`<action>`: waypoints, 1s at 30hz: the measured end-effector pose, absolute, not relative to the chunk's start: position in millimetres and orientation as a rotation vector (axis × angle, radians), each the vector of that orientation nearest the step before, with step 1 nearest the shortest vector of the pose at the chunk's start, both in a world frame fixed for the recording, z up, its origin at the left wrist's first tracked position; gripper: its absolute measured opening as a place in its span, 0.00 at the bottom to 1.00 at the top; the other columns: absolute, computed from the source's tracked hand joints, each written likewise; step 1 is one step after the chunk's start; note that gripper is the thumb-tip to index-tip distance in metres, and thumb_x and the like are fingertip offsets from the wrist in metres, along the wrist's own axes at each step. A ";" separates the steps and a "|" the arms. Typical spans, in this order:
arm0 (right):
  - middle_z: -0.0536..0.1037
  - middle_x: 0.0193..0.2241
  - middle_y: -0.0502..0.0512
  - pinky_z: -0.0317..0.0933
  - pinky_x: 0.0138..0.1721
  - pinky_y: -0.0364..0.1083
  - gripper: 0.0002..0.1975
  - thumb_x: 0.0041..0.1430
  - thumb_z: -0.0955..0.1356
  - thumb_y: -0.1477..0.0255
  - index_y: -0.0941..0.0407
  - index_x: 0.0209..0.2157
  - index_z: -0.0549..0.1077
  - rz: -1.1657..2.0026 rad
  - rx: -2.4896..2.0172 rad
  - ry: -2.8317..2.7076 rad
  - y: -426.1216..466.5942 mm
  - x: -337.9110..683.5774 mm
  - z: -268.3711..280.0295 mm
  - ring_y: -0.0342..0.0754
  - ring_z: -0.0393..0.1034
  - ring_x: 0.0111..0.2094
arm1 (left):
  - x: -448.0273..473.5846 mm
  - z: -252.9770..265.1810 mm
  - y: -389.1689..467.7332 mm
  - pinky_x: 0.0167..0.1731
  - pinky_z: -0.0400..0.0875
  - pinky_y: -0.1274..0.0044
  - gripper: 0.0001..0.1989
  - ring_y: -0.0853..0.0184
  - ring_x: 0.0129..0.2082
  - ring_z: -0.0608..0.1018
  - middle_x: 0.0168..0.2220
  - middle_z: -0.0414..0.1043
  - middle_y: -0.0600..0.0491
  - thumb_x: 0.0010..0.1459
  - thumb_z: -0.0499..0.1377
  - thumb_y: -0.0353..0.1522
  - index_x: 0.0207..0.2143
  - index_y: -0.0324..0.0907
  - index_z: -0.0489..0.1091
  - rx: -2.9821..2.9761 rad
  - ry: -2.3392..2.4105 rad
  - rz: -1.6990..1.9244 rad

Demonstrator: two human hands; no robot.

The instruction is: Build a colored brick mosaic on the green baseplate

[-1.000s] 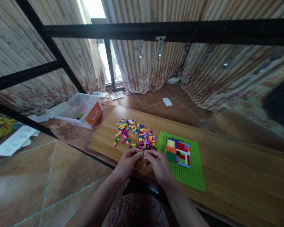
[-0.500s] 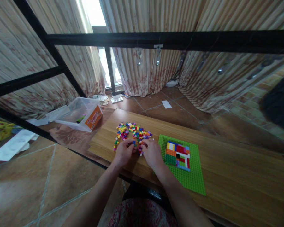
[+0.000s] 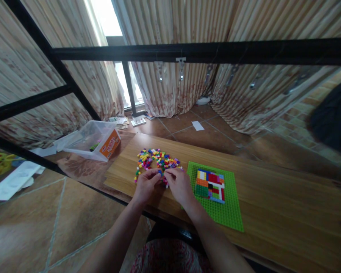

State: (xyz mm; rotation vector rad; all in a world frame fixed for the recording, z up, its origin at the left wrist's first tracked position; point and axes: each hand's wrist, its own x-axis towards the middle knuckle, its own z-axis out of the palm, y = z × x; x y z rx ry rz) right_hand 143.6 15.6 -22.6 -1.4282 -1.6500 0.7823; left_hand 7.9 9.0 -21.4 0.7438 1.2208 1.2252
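Small toy building bricks (image 3: 158, 155) in many colours lie in a loose heap on the wooden table (image 3: 272, 201). At the near side of the heap, my left hand (image 3: 147, 185) pinches a blue brick (image 3: 160, 172) between thumb and fingers. Close beside it, my right hand (image 3: 178, 184) has its thumb and fingers drawn together over the bricks; whatever it grips is too small to make out. To the right lies a green baseplate (image 3: 230, 212), bearing a flat block of joined bricks (image 3: 210, 185) in white, red, orange, green and other colours.
A clear plastic box (image 3: 86, 151) with an orange label stands beyond the table's left end. Black metal bars (image 3: 187, 53) cross in front of striped curtains. Papers (image 3: 197, 126) lie on the tiled floor. A dark rounded shape (image 3: 332, 113) is at the right edge.
The right hand's fingers have come nearer to the left hand's, above the bricks. The whole view has shifted slightly. The joined bricks on the baseplate look the same.
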 end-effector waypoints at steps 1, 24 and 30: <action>0.81 0.36 0.55 0.65 0.44 0.47 0.08 0.58 0.67 0.71 0.54 0.36 0.80 0.844 -1.398 -1.603 14.9 142.6 -23.6 0.48 0.74 0.38 | 8.2 -19.6 8.1 0.32 0.72 0.79 0.18 0.71 0.28 0.76 0.30 0.78 0.53 0.38 0.72 0.36 0.33 0.38 0.78 0.737 1.199 1.219; 0.79 0.41 0.56 0.66 0.46 0.48 0.16 0.57 0.66 0.76 0.53 0.47 0.76 0.884 -1.315 -1.569 -9.0 147.4 -16.7 0.48 0.73 0.41 | 7.3 -7.1 -10.7 0.28 0.69 0.84 0.19 0.76 0.24 0.75 0.27 0.75 0.56 0.37 0.73 0.33 0.33 0.39 0.74 0.605 1.103 1.114; 0.77 0.38 0.53 0.66 0.39 0.45 0.14 0.58 0.67 0.72 0.52 0.46 0.76 0.954 -1.279 -1.486 -54.8 178.4 -8.8 0.46 0.72 0.39 | 35.3 -0.6 -29.1 0.24 0.65 0.84 0.17 0.77 0.23 0.71 0.29 0.74 0.54 0.41 0.72 0.34 0.34 0.38 0.74 0.672 0.962 0.899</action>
